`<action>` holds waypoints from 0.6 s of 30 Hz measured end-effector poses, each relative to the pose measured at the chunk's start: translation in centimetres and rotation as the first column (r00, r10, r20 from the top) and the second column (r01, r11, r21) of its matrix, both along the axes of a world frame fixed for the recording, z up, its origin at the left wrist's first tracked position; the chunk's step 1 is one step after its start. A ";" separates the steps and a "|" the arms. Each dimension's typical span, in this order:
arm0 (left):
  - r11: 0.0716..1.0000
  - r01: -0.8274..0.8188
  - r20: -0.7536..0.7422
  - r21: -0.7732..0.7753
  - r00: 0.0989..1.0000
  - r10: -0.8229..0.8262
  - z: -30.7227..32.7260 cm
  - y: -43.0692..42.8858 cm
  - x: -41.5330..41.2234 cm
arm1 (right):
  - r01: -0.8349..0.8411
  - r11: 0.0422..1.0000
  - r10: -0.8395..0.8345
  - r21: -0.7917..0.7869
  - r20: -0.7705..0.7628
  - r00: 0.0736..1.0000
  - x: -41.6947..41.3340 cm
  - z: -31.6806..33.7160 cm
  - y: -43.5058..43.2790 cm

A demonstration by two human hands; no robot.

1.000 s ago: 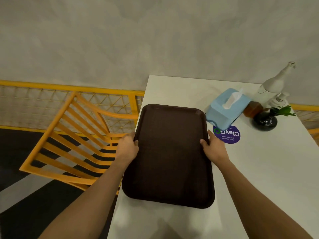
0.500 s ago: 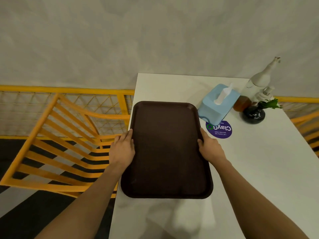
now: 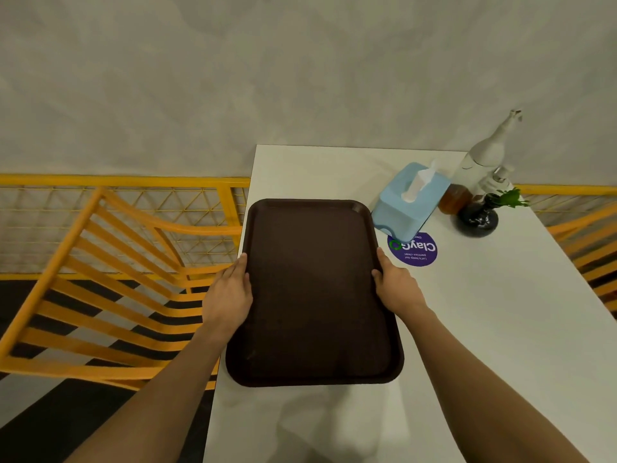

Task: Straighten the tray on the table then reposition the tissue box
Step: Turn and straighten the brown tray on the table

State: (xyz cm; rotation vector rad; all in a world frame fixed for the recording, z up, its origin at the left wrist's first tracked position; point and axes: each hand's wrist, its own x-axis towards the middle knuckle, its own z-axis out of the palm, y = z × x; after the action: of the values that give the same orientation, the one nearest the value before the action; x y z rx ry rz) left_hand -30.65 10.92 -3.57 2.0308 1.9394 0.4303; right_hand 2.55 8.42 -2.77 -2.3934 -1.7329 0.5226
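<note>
A dark brown tray [image 3: 314,295] lies flat on the white table [image 3: 484,329], its long sides nearly parallel to the table's left edge, which its left rim slightly overhangs. My left hand [image 3: 228,295] presses against the tray's left rim with fingers straight and together. My right hand [image 3: 395,289] grips the right rim, thumb on top. A light blue tissue box [image 3: 400,212] with a tissue sticking up stands askew just beyond the tray's far right corner, close to it.
A purple round sticker [image 3: 414,250] lies by the tissue box. Behind are a white bottle [image 3: 484,158], an amber jar [image 3: 454,198] and a black vase with a green sprig [image 3: 479,218]. Orange chairs [image 3: 110,279] flank the table; a yellow railing [image 3: 117,180] runs along the wall.
The tray has turned from a slanted lie to square with the table edge. My left fingers have gone from curled over the rim to straight along it.
</note>
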 end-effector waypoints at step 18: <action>1.000 0.013 -0.015 0.001 1.000 -0.013 0.6 0.6 -0.2 | 0.010 1.000 -0.012 -0.029 -0.064 0.998 0.0 0.3 0.0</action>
State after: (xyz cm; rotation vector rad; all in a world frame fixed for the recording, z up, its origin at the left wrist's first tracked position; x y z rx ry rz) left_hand -30.81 11.53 -2.94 2.0522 1.9335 0.4141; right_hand 2.59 8.39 -2.43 -2.3761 -1.6956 0.6200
